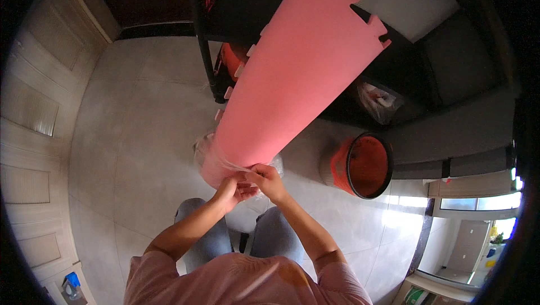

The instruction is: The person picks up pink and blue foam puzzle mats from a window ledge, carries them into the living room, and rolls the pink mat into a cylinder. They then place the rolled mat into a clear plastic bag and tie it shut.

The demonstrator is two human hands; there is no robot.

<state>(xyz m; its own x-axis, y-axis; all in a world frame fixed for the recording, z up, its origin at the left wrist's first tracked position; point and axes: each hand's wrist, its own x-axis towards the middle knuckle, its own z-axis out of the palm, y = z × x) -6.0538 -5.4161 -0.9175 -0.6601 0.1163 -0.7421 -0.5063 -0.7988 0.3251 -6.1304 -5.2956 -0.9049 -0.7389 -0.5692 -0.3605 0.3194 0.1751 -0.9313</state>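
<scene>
A rolled pink foam mat [298, 68] with puzzle-shaped teeth along its edges stands tilted in front of me. Clear plastic bag film [205, 148] is gathered round its lower end, near the floor. My right hand [266, 183] pinches the stretched upper edge of the plastic at the near side of the roll. Just left of it, my left hand [229, 193] is palm up with curled fingers, its thumb and fingertips at the same edge of film. The bottom of the roll is partly hidden behind my hands.
A black shelf [247, 1] stands behind the roll, with a red basket on it. An orange bin with a black rim [368, 195] is on the grey tiled floor [140, 108] at right. A plastic-wrapped bundle [379, 102] lies behind the bin. A pale panelled door [34, 158] borders the left.
</scene>
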